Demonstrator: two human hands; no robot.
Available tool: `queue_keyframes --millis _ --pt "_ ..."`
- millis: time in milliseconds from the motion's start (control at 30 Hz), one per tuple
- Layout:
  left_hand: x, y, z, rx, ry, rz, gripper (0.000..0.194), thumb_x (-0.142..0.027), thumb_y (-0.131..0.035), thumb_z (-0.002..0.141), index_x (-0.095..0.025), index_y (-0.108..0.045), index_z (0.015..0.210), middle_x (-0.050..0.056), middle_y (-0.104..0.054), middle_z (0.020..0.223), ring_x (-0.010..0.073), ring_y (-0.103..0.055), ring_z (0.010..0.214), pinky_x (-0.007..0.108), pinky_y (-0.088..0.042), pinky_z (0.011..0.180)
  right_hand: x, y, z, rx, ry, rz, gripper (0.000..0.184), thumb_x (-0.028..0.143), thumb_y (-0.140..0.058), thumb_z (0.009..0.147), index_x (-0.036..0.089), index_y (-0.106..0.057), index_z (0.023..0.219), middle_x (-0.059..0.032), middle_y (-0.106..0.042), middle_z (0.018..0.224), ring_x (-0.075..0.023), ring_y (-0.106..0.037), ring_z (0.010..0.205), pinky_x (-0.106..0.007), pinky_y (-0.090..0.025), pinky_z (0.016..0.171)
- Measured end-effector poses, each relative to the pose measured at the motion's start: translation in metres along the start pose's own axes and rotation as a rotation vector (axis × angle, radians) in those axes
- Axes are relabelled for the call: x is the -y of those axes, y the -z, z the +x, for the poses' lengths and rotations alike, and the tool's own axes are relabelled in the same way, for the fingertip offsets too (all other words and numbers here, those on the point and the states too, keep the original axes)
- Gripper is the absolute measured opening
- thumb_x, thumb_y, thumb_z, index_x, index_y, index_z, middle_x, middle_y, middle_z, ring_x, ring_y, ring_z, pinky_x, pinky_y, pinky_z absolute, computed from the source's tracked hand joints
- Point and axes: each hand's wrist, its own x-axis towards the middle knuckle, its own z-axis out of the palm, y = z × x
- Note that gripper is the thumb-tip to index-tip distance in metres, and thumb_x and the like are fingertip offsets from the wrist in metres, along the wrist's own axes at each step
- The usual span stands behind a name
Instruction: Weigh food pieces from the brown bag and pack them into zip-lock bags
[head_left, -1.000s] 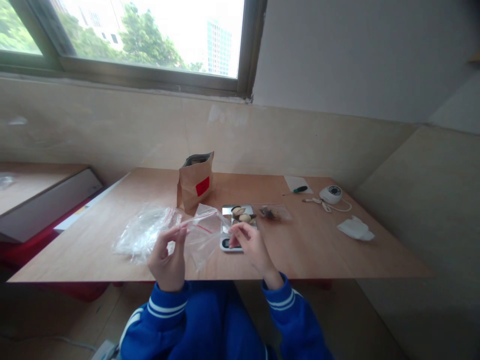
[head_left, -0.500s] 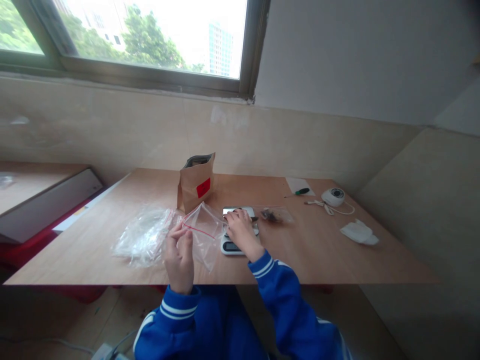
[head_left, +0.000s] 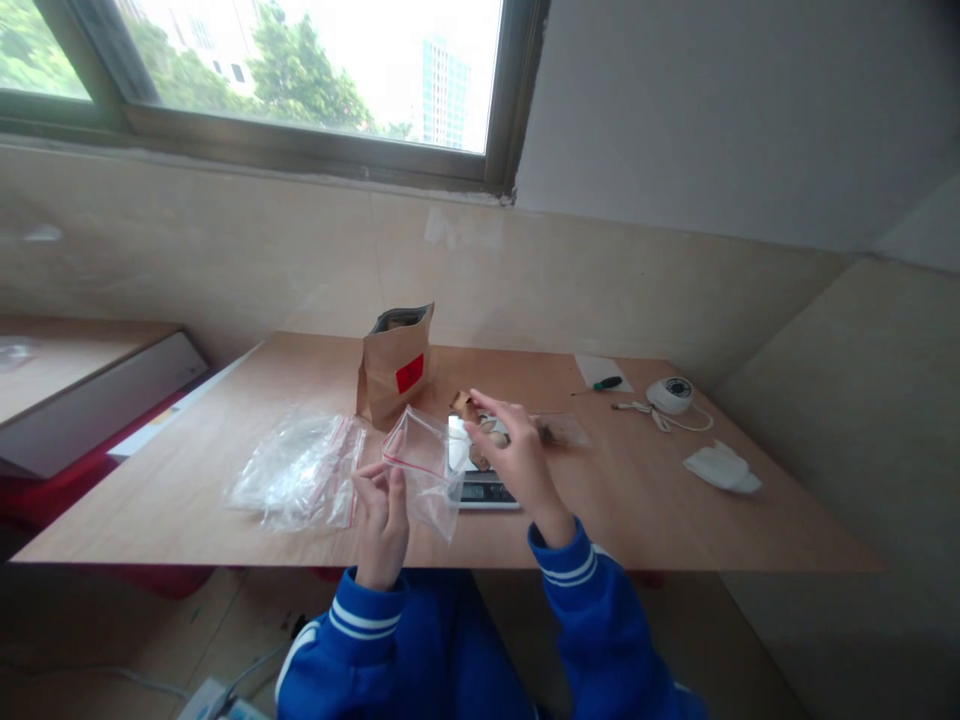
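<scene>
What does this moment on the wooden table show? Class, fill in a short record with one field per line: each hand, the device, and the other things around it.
left hand: left hand holds a small clear zip bag open at its red-lined rim
right hand: right hand raised above the scale, pinching a small brown piece
scale: flat on the table, more pieces on its plate
behind: brown paper pouch, upright, top open
left of hands: pile of clear bags
far right: screwdriver, white round device, white tissue
</scene>
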Motion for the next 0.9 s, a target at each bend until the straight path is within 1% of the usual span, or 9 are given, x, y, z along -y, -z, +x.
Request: queue_keyframes --millis 100,200,267,367,433,500,567,700,900 --pt "-0.003 -0.005 -0.003 0.020 -0.012 -0.029 0.031 -0.048 -0.049 0.088 -0.020 -0.045 0.101 0.011 -0.061 0.108 0.0209 -0.060 0.104 0.038 -0.045 0.095 -0.002 0.003 0.002 0.121 0.048 0.071 0.038 0.039 -0.051 0.092 0.023 -0.054 0.127 -0.0065 -0.062 0.124 -0.0213 -0.054 0.114 -0.037 -0.041 0.099" --pt "-0.005 -0.005 -0.004 0.026 -0.007 -0.062 0.030 -0.047 -0.045 0.090 -0.021 -0.041 0.103 0.012 -0.061 0.115 0.0202 -0.063 0.101 0.041 -0.044 0.097 -0.026 -0.003 -0.006 0.051 -0.050 0.042 0.034 0.038 -0.041 0.095 0.020 -0.057 0.119 -0.0095 -0.062 0.119 -0.0220 -0.055 0.113 -0.039 -0.043 0.098" --pt "-0.004 -0.004 -0.004 0.030 0.001 -0.072 0.029 -0.047 -0.043 0.091 -0.021 -0.038 0.102 0.013 -0.059 0.120 0.0194 -0.064 0.099 0.042 -0.044 0.097 -0.049 -0.013 -0.015 0.006 -0.112 -0.073 0.035 0.039 -0.045 0.092 0.016 -0.057 0.116 -0.0129 -0.062 0.115 -0.0252 -0.054 0.111 -0.043 -0.043 0.097" --pt "-0.003 -0.003 -0.003 0.027 0.014 -0.092 0.028 -0.048 -0.041 0.092 -0.022 -0.034 0.099 0.014 -0.056 0.127 0.0185 -0.064 0.100 0.042 -0.043 0.099 -0.077 -0.032 -0.032 0.032 -0.151 -0.263 0.052 0.043 -0.059 0.082 0.010 -0.051 0.121 -0.0189 -0.057 0.118 -0.0314 -0.051 0.114 -0.049 -0.042 0.098" --pt "-0.003 -0.003 -0.004 0.024 0.022 -0.105 0.027 -0.049 -0.041 0.092 -0.023 -0.033 0.097 0.015 -0.055 0.129 0.0187 -0.063 0.102 0.042 -0.043 0.099 -0.087 -0.043 -0.040 0.071 -0.161 -0.362 0.065 0.045 -0.065 0.076 0.008 -0.047 0.125 -0.0217 -0.054 0.122 -0.0353 -0.047 0.118 -0.052 -0.040 0.098" --pt "-0.004 -0.003 -0.005 0.027 0.026 -0.109 0.027 -0.048 -0.041 0.092 -0.023 -0.033 0.096 0.015 -0.055 0.128 0.0193 -0.064 0.101 0.043 -0.044 0.099 -0.092 -0.050 -0.046 0.100 -0.154 -0.427 0.068 0.043 -0.067 0.074 0.006 -0.046 0.126 -0.0227 -0.053 0.123 -0.0371 -0.044 0.120 -0.053 -0.039 0.099" --pt "-0.003 -0.003 -0.007 0.030 0.029 -0.109 0.027 -0.048 -0.042 0.092 -0.023 -0.033 0.097 0.015 -0.056 0.128 0.0200 -0.063 0.102 0.044 -0.044 0.099 -0.093 -0.053 -0.048 0.113 -0.134 -0.446 0.060 0.038 -0.063 0.078 0.007 -0.046 0.126 -0.0215 -0.054 0.122 -0.0351 -0.046 0.118 -0.050 -0.039 0.100" --pt "-0.001 -0.003 -0.009 0.012 0.043 -0.103 0.028 -0.049 -0.042 0.091 -0.023 -0.034 0.097 0.014 -0.057 0.127 0.0209 -0.062 0.105 0.045 -0.043 0.101 -0.091 -0.052 -0.050 0.106 -0.109 -0.422 0.044 0.031 -0.055 0.085 0.009 -0.049 0.123 -0.0176 -0.059 0.116 -0.0298 -0.051 0.109 -0.043 -0.043 0.095" --pt "-0.003 -0.002 -0.010 0.005 0.052 -0.121 0.028 -0.050 -0.042 0.091 -0.023 -0.033 0.096 0.015 -0.057 0.126 0.0215 -0.062 0.107 0.047 -0.041 0.101 -0.084 -0.050 -0.048 0.131 -0.138 -0.505 0.037 0.029 -0.057 0.084 0.012 -0.053 0.117 -0.0136 -0.064 0.103 -0.0292 -0.053 0.097 -0.041 -0.043 0.086"
